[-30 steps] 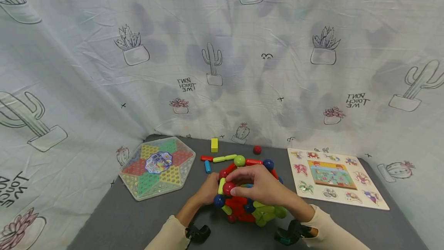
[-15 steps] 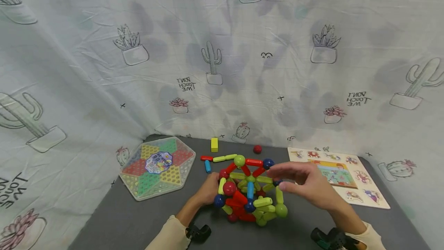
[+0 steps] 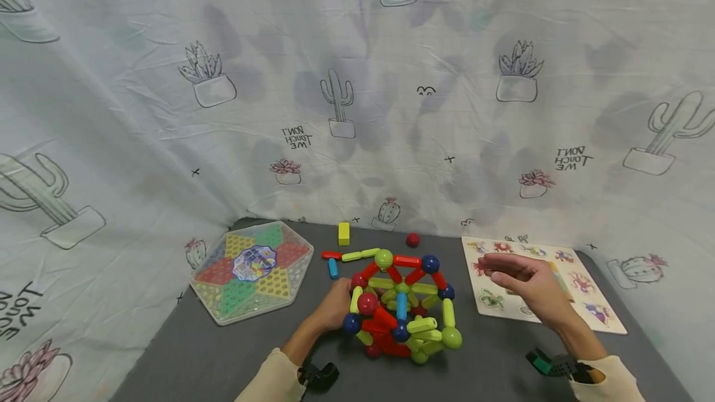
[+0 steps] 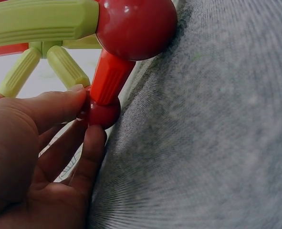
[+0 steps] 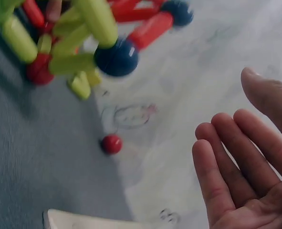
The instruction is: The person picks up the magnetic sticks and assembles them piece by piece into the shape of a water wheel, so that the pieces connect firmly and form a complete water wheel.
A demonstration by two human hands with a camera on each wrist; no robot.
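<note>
A ball-and-rod construction-toy frame (image 3: pixel 401 307) of red, lime, blue and navy pieces stands on the grey table in the head view. At its left side my left hand (image 3: pixel 337 306) holds it. In the left wrist view the thumb and fingertips pinch a small red ball (image 4: pixel 105 114), which joins a red rod (image 4: pixel 113 76). A bigger red ball (image 4: pixel 138 28) sits above. My right hand (image 3: pixel 533 284) is away from the frame, in the air over the wooden picture puzzle (image 3: pixel 491 321), fingers extended and palm bare in the right wrist view.
Behind the frame lie loose red, lime and blue rods (image 3: pixel 333 268), a yellow block (image 3: pixel 344 234) and a red ball (image 3: pixel 413 240). A hexagonal Chinese checkers box (image 3: pixel 301 281) lies at the left. Patterned cloth (image 3: pixel 368 166) hangs behind the table.
My right hand has left the red ball on the frame's upper front and moved right, over the puzzle. The left hand keeps its hold, and the frame stays in place.
</note>
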